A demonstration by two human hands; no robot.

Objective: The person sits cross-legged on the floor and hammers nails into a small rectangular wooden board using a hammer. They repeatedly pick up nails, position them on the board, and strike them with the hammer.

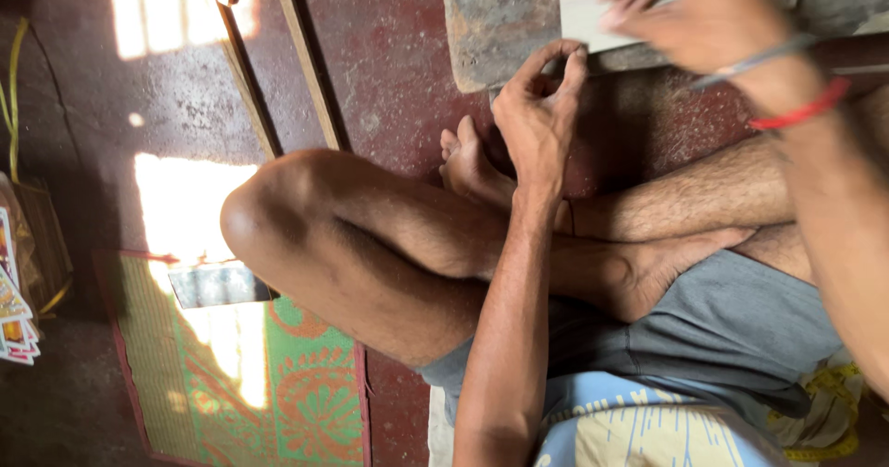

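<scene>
Left hand: the left hand (540, 115) is up over the crossed legs, wrist bent, thumb and forefinger curled round toward each other in a loose ring.
Left fingers: the fingertips (576, 58) reach the lower edge of the pale flat board (593, 9); they look to be touching or pinching it, though whether anything small sits between them cannot be told. The remaining fingers are folded in, half closed.
Right hand: the right hand (704, 13) is blurred, lying over the same pale board at the top of the view.
Right fingers: spread and slightly bent across the board's face; the blur leaves it unclear whether they grip it or only rest on it.
Wrist: a red thread band (804, 111) and a thin metal bangle (755, 60) circle the right wrist.
Board: it lies on a grey stone slab (500, 23) set on the dark red floor (389, 50), just beyond the bare feet.
Around: thin wooden strips (306, 60) lean at the left, and a green and orange woven mat (278, 384) is under the knee, sunlight falling across it.
</scene>
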